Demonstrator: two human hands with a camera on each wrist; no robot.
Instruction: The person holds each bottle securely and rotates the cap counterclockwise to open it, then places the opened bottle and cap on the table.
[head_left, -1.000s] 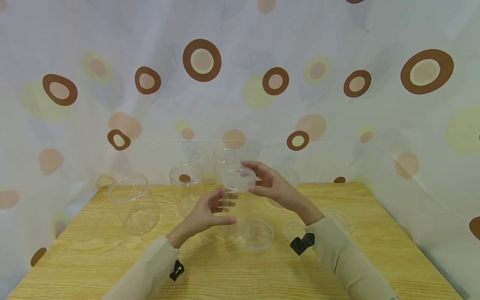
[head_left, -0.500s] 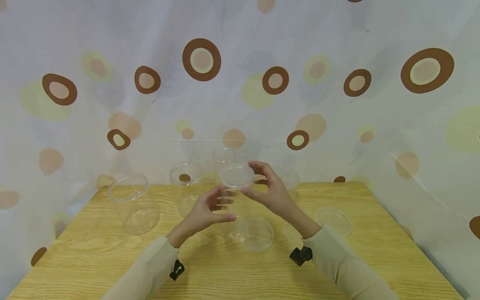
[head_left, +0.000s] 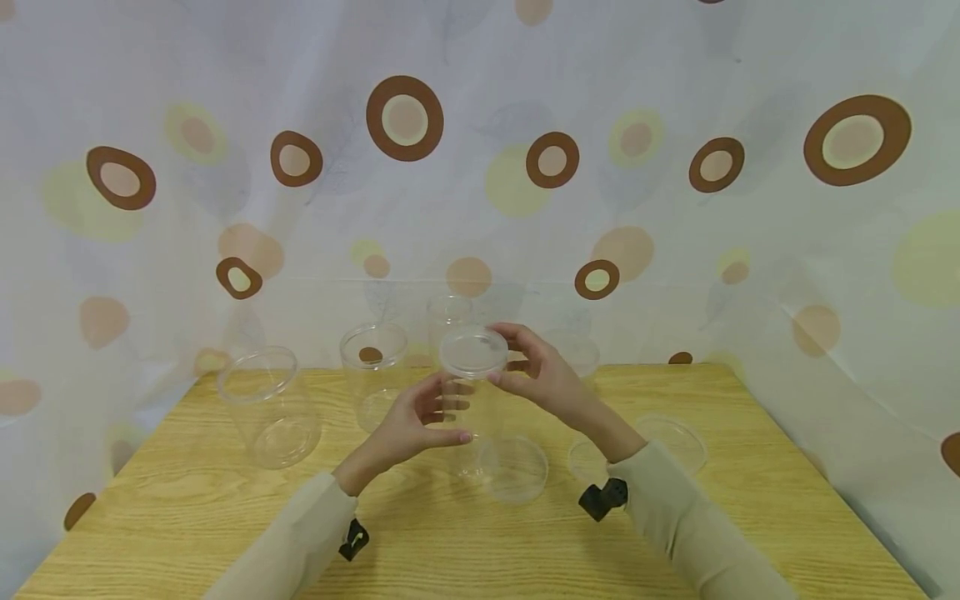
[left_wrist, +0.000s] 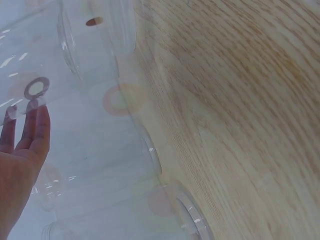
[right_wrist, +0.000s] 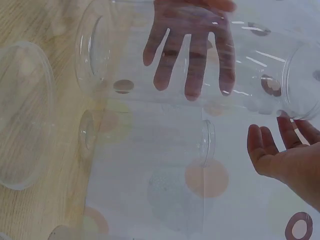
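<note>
My left hand [head_left: 411,421] holds the jar [head_left: 483,408]; my right hand [head_left: 551,379] grips its lid [head_left: 474,352].
That lid looks nearly seated; loose lids [head_left: 671,443] lie right of the jar, open jars [head_left: 273,417] left.

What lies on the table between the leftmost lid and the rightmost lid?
Another clear lid lies between them, partly hidden by the right arm; the head view shows this.

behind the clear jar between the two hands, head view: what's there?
Another clear jar: its top and upper wall show past the front jar. Its base can't be made out behind that jar and the left hand.
</note>
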